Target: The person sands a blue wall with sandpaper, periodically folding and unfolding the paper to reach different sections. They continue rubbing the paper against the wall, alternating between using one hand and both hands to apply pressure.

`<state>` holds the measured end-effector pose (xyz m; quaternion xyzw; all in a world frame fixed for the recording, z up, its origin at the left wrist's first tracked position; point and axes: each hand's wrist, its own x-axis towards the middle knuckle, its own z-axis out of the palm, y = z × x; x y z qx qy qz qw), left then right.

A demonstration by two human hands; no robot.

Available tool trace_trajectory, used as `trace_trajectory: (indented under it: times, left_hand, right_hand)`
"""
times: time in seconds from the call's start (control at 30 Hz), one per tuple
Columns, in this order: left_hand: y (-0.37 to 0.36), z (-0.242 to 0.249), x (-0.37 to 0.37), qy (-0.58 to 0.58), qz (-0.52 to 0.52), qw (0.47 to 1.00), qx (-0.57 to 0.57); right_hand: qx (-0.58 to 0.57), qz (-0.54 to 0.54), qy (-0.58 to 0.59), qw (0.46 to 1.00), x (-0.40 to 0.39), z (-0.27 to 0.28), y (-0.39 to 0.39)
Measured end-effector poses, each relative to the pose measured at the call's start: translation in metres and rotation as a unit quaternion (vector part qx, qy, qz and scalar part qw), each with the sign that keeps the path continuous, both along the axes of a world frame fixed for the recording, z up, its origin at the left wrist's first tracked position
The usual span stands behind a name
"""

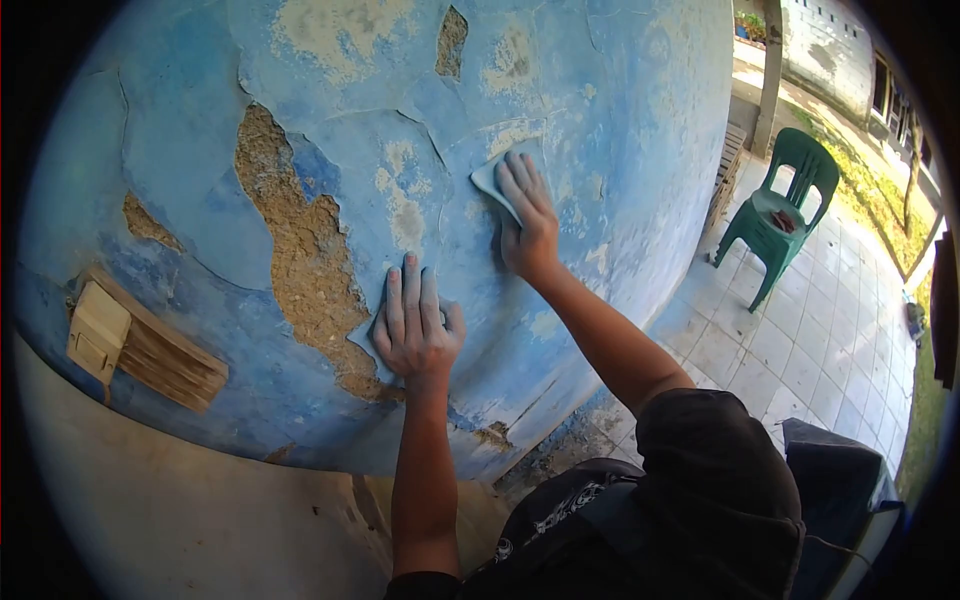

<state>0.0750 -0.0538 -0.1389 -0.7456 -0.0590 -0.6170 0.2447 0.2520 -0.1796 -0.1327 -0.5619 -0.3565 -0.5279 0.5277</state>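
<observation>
A blue wall (650,150) with cracked, peeling paint fills most of the head view. My right hand (525,215) presses a pale, folded sheet of sandpaper (487,181) against it, the fingers lying over the sheet. Lower and to the left, my left hand (415,320) rests flat on the wall with its fingers stretched out. Pale dust coats the fingers of both hands. Beside my left hand, a long patch of bare, crumbly plaster (300,250) shows where the paint has come off.
A small electrical box (98,330) on a wooden board (175,365) is fixed low on the wall at left. On the tiled floor (800,340) to the right stands a green plastic chair (785,215) with small items on its seat. A dark-covered object (830,480) is at lower right.
</observation>
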Motion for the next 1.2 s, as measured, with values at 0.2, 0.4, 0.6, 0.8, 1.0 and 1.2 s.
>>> trace_trajectory:
  times: [0.2, 0.4, 0.6, 0.8, 1.0, 1.2]
  left_hand:
    - [-0.001, -0.003, 0.002, -0.001, 0.001, 1.000, 0.000]
    - [-0.003, 0.001, 0.001, 0.016, 0.043, 0.999, 0.007]
    - [-0.014, 0.021, 0.000, 0.099, 0.070, 0.992, -0.023]
    - [-0.011, 0.087, 0.003, 0.188, 0.054, 0.981, -0.010]
    - [-0.013, 0.081, 0.011, 0.162, 0.120, 0.980, 0.006]
    - [-0.009, 0.076, 0.014, 0.140, 0.118, 0.983, 0.021]
  right_hand:
    - [0.100, 0.007, 0.058, 0.993, -0.018, 0.058, 0.021]
    - [-0.027, -0.014, -0.007, 1.000, 0.010, 0.005, -0.013]
    - [0.102, -0.010, 0.051, 0.993, -0.005, 0.067, 0.007]
    - [-0.039, -0.021, -0.047, 0.998, 0.032, 0.013, -0.032]
    - [0.057, 0.019, 0.052, 0.997, -0.025, 0.053, 0.016]
    - [-0.003, -0.025, -0.001, 1.000, 0.029, 0.024, -0.031]
